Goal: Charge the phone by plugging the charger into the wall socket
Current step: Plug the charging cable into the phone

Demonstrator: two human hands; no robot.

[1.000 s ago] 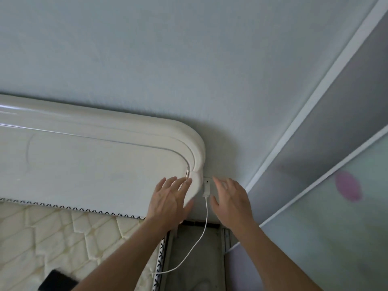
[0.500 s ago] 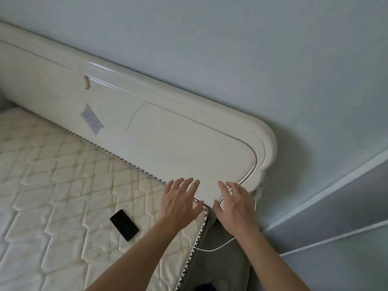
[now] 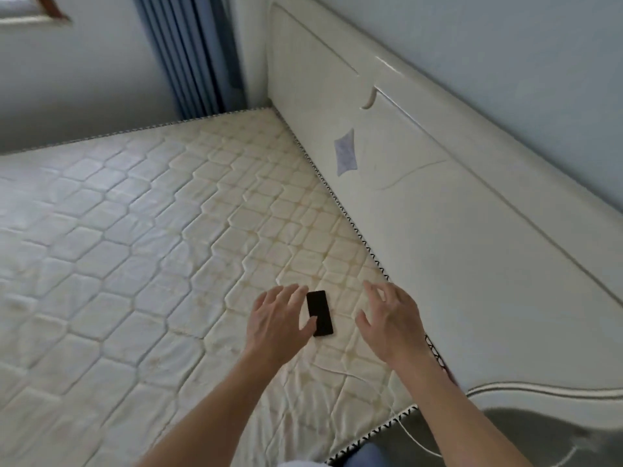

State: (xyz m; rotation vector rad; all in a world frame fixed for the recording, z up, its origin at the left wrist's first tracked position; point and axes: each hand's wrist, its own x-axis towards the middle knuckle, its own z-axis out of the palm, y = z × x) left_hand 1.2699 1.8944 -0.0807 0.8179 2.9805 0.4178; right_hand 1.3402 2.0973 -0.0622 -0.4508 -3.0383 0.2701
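Black phone (image 3: 319, 313), cream quilted mattress (image 3: 141, 237)

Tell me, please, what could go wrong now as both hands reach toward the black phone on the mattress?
The thin white charger cable hangs loosely over the edge of the quilted cream mattress under the right arm; it could snag or slip off. The flat black rectangular phone lies flush on the soft surface, so the open left hand or right hand may fumble it.

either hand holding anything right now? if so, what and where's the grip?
Nothing held. Left hand is open, thumb overlapping the edge of the phone lying on the mattress; right hand is open and empty.
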